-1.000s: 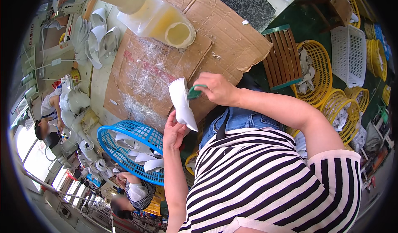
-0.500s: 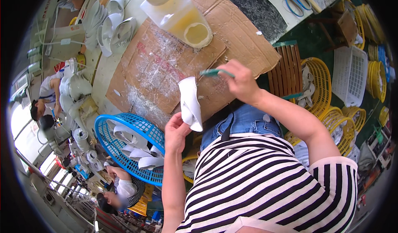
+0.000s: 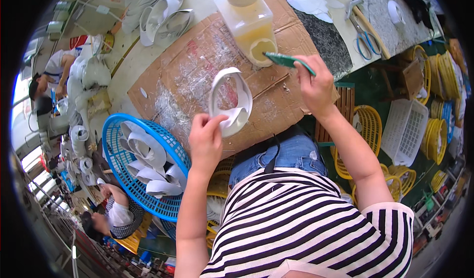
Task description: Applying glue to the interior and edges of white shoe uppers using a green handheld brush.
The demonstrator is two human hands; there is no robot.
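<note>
My left hand (image 3: pixel 206 140) pinches a white looped shoe upper (image 3: pixel 237 125) at its near end, holding it above the cardboard. In my right hand (image 3: pixel 317 87) is a green-handled brush (image 3: pixel 292 61), its tip close to the round opening of a translucent glue bottle (image 3: pixel 247 22). Whether the tip touches the glue I cannot tell. Yellowish liquid shows inside the bottle, which rests on glue-smeared cardboard (image 3: pixel 173 73). Left of my left forearm, a blue basket (image 3: pixel 122 178) contains several white uppers (image 3: pixel 150 152).
More white uppers (image 3: pixel 165 6) lie on the table's far left. Blue-handled scissors (image 3: pixel 365 44) and a hammer (image 3: pixel 368 26) lie at the far right. Yellow baskets (image 3: pixel 368 125) and a white crate (image 3: pixel 404 129) stand right. Two people (image 3: pixel 121 211) work on the left.
My right hand has moved the brush up and away from the upper to the bottle's opening. The upper in my left hand has turned, now showing its open loop. The view has shifted.
</note>
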